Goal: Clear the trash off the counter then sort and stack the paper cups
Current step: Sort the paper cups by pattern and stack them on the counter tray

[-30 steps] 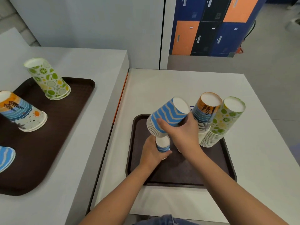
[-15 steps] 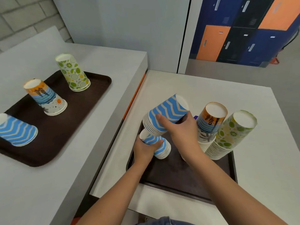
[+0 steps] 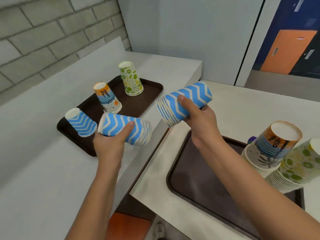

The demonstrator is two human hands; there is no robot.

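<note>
I am looking down at two bare hands, each grasping a stack of blue zigzag cups turned on its side. The left hand (image 3: 110, 141) is curling around the left stack (image 3: 124, 129), holding it over the right edge of the left tray (image 3: 149, 99), rims pointing right. The right hand (image 3: 195, 115) is gripping the right stack (image 3: 183, 103), holding it raised over the gap between the counter (image 3: 34, 153) and the table (image 3: 242, 110), rims pointing left. The two stacks are sitting near each other but apart. On the left tray, a blue cup (image 3: 81, 122), an orange cup (image 3: 107, 97) and a green cup (image 3: 130, 78) are standing upside down. On the right tray (image 3: 199, 179), an orange stack (image 3: 273, 148) and a green stack (image 3: 297, 167) are standing upside down, just beside each other.
</note>
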